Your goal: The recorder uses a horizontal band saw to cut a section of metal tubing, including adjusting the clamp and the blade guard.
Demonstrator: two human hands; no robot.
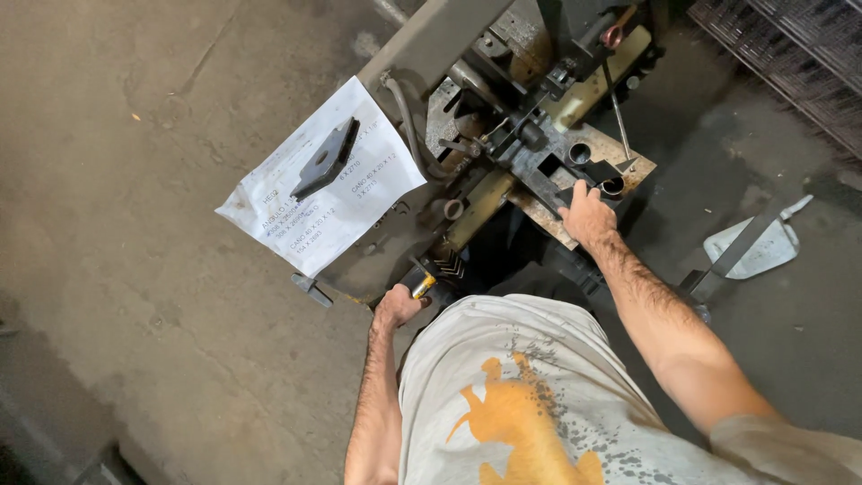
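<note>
Right hand (588, 216) lay with fingers clamped on the short dark steel tube sections (597, 175) at 1 o'clock on the machine's rusty steel worktop (539, 216), judged heavy, rigid, oily; left hand (398, 307) fingers closed around the yellow-tipped lever handle (422, 286) at 7 o'clock.

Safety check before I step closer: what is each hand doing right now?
Left hand: closed around the yellow-tipped lever handle.
Right hand: resting on the dark metal part on the machine; grip cannot be told.

A metal workshop: grimy steel machine (530, 135), stained concrete floor (135, 269), paper cutting list (323, 184) under a steel plate (326, 159).
</note>
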